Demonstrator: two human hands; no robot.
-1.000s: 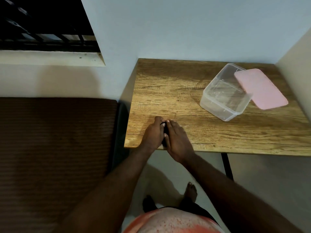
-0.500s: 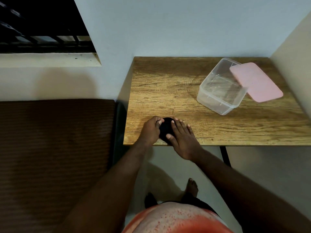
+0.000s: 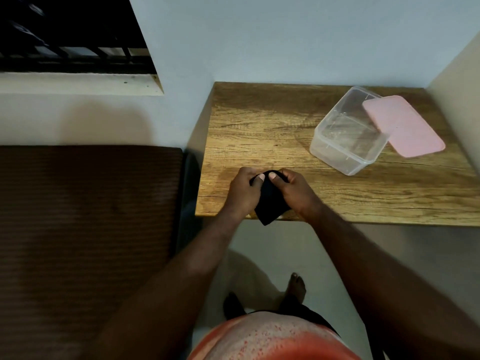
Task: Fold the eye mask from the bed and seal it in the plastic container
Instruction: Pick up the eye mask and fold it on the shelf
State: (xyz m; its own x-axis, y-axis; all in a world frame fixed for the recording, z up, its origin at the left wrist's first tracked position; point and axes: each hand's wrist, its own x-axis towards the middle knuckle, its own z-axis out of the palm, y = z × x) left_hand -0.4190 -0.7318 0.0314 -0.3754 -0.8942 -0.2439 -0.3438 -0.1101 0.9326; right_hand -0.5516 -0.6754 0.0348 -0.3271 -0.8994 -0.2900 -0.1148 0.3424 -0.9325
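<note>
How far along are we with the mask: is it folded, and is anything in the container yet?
Done: the mask is off the bed, at the table's near edge. In hand: left hand and right hand pinch it, seemingly folded, a corner past the edge. Left: the container stands empty, the lid propped on its rim; mask in, lid on.

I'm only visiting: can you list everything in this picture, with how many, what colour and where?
table: one, wood-brown, against the wall
eye mask: one, black, held above the table's near edge
plastic container: one, clear, open, right on the table
lid: one, pink, leaning on the plastic container's right rim
bed: one, dark brown, left of the table
window: one, dark, barred, upper left
shirt: one, orange-red, bottom of view
foot: one, bare, on the floor
left hand: one, pinching the eye mask
right hand: one, pinching the eye mask
</note>
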